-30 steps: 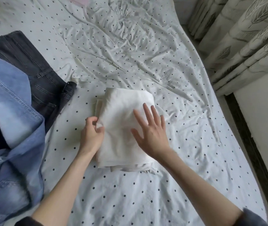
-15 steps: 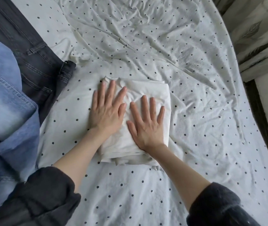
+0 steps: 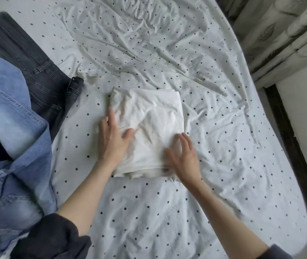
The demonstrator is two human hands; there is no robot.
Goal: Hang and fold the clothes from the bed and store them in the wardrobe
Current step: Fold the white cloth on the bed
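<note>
Folded white garment lies flat on the dotted bedsheet, mid-bed, roughly square, layered edges showing along the near side. Left hand rests flat on the garment's left edge, fingers straight, thumb out on the cloth. Right hand is at the near right corner, fingers spread and slightly bent; it is motion-blurred, so I cannot tell if it presses the cloth or hovers just above. Neither hand pinches anything. Blue denim shirt lies at the left, partly over dark jeans, both apart from the white garment. Patterned curtain hangs beyond the bed's right side.
</note>
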